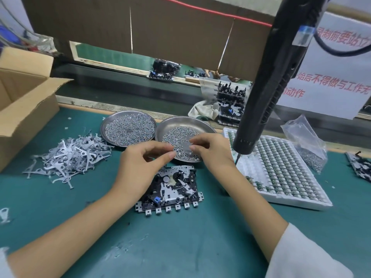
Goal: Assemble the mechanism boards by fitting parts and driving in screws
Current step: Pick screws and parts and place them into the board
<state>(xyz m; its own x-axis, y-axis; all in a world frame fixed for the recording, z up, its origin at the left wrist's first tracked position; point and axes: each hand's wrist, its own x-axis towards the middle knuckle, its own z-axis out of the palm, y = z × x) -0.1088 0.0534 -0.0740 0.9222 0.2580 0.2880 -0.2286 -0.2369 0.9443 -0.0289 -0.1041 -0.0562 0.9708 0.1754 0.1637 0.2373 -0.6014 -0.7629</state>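
A green-matted workbench [180,247] carries everything. At its centre lies a mechanism board [170,189], flat, its row of metal tabs toward the person. At 9 o'clock from it sits a loose heap of grey metal levers [70,155]. At 11 o'clock a round steel dish of screws [128,128] rests flat; at 12 o'clock a second steel dish [180,125] sits tilted, just beside the first. At 3 o'clock lies a white tray of small parts [281,169], with a clear plastic bag [307,143] at its far edge. An open cardboard box [22,109] stands at 10 o'clock.
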